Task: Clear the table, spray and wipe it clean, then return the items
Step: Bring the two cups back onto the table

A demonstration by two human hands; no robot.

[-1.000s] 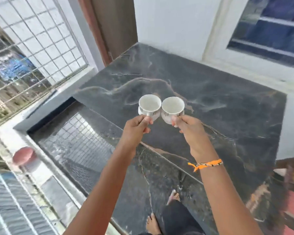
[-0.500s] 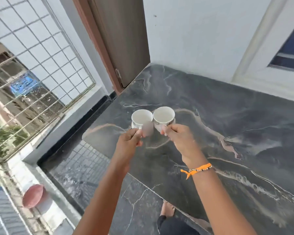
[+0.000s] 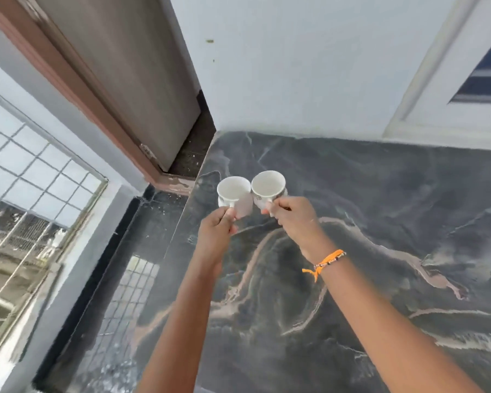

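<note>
Two small white cups are held side by side over the far left corner of the dark marble table [image 3: 366,222]. My left hand [image 3: 214,232] pinches the handle of the left cup [image 3: 233,191]. My right hand [image 3: 292,219], with an orange thread band at the wrist, pinches the handle of the right cup [image 3: 268,184]. Both cups are upright, empty and touching each other. I cannot tell whether they rest on the tabletop or hang just above it.
A white wall [image 3: 295,66] backs the table, with a window frame [image 3: 437,80] at the right. A brown-framed door [image 3: 119,80] stands behind the table's left edge. A grilled window [image 3: 34,194] and dark glossy floor [image 3: 119,293] lie to the left.
Both hands have carried the cups farther toward the table's far left corner, and my view has tilted up toward the wall and door.
</note>
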